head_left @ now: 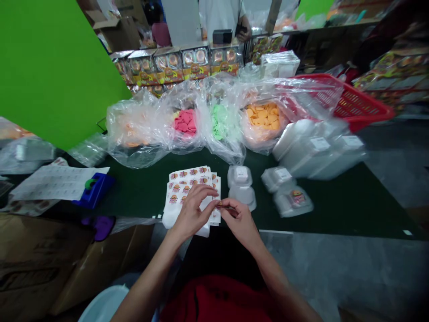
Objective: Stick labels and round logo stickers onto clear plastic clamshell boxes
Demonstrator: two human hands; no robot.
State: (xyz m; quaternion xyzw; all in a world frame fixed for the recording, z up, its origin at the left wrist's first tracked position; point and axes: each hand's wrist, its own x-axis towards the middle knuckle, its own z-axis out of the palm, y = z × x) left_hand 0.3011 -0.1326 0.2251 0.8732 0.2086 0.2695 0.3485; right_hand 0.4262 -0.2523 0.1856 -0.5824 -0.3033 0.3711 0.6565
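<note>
My left hand [195,209] is over a stack of white sticker sheets [174,199] printed with small burger pictures. Its fingers are bent and stand apart from the thumb, whose tip meets the right fingertips. My right hand [239,219] pinches a small burger sticker [220,204] at the right edge of the stack. Just beyond that hand is an open clear clamshell box [241,197] with a white label on one half. Farther right, another open clamshell box [290,203] bears a burger sticker and a white label.
Plastic bags with pink [185,123], green [219,121] and orange pieces [263,116] line the back. Stacked clear boxes [318,150] stand right, before a red basket [360,100]. A blue tape dispenser [95,190] and a printed paper [56,181] lie left. A person stands across the table.
</note>
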